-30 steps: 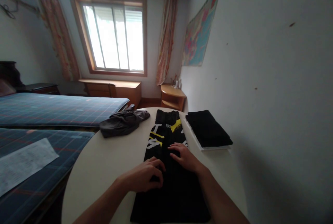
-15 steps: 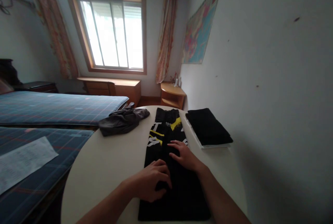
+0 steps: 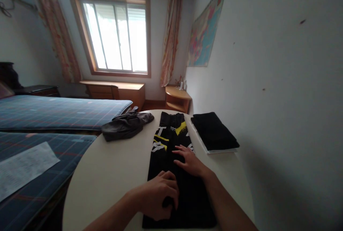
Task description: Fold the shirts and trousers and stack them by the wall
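A black garment [image 3: 184, 198] with white lettering and yellow patches lies in a long, narrow fold on the table. My left hand [image 3: 159, 195] rests at its near left part, fingers curled down and thumb drawn in, with a bit of the black cloth between them. Farther up, my right hand [image 3: 190, 161] lies flat on the cloth just below the print, its fingers spread. The garment's far end is gathered like a band.
The round cream table [image 3: 107, 177] also carries a crumpled grey garment [image 3: 124, 127] at the far left and a folded black cloth stack [image 3: 214, 131], with white beneath, near the right wall. Left of the table stand plaid mattresses [image 3: 64, 113] with a paper sheet [image 3: 24, 168].
My left hand has shifted slightly toward me and to the right, and its fingers curl in more. My right hand stays nearly in place.
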Tool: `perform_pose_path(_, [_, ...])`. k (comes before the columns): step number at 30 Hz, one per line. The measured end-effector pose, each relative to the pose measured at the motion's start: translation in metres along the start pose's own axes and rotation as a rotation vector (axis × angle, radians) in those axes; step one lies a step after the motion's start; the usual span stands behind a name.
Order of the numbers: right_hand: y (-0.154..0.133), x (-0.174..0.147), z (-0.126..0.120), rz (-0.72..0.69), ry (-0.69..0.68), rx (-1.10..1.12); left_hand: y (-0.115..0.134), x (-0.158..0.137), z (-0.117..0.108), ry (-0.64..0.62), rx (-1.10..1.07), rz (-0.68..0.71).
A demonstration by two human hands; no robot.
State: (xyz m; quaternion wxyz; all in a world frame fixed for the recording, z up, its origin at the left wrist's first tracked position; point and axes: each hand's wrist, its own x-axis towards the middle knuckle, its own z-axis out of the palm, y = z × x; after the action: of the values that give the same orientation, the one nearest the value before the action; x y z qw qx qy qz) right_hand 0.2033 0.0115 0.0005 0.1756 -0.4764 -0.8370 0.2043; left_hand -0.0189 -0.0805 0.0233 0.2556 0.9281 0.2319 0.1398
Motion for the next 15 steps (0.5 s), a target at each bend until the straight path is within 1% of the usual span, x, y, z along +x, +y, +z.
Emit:
perform_pose_path(3, [-0.001,0.000,0.000,0.002,0.004,0.006,0.006,0.004,-0.003,0.054,-0.030,0.000])
perform_pose_path(8, [-0.002,0.000,-0.001,0.001,0.004,0.007,0.008,0.007,-0.001,-0.037,-0.001,0.080])
perform_pose_path(12, [-0.002,-0.001,-0.002,-0.002,0.003,0.008,0.005,0.006,0.004,-0.029,0.044,0.080])
perform_pose_path(15, [-0.003,-0.002,-0.004,-0.015,0.004,0.002,0.003,0.007,0.008,-0.036,0.019,0.087])
